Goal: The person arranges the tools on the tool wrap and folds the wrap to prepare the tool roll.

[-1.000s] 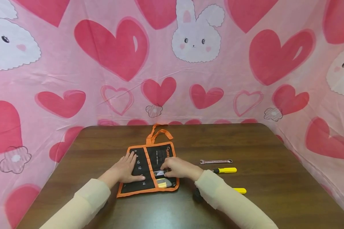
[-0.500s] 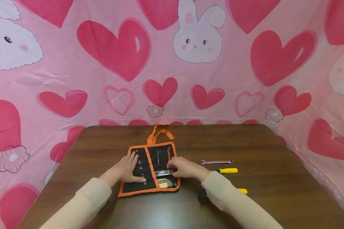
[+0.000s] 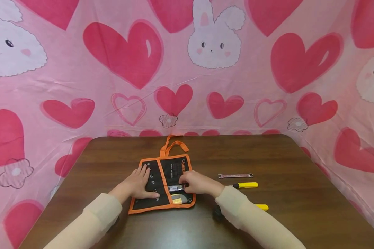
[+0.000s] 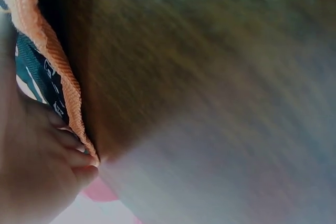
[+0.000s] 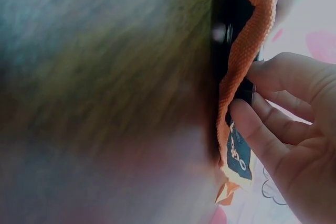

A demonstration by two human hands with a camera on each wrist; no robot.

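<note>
A black tool roll (image 3: 174, 173) with orange trim and printed numbers lies unrolled on the brown table. My left hand (image 3: 137, 185) rests spread over its numbered side; in the left wrist view, that hand (image 4: 44, 156) lies beside the orange edge. Over the roll's right half, my right hand (image 3: 197, 182) pinches the dark end of a slim silver tool (image 3: 175, 187), whose other end meets the orange pocket band. Its kind is hard to tell. Just below sits a yellow-and-grey utility knife (image 3: 179, 199), its yellow end at the band. The right wrist view shows my thumb and fingers (image 5: 260, 129) at the roll's edge.
Right of the roll lie a combination wrench (image 3: 235, 176) and a yellow-handled tool (image 3: 247, 185). Another yellow handle (image 3: 261, 207) and a black object (image 3: 217, 213) show around my right sleeve. Orange ties (image 3: 174, 145) extend toward the back edge. A pink heart-patterned cloth (image 3: 174, 69) hangs behind.
My right hand shifted right, exposing more of the silver tool, then came slightly back left, still pinching it. The left hand stays spread on the roll.
</note>
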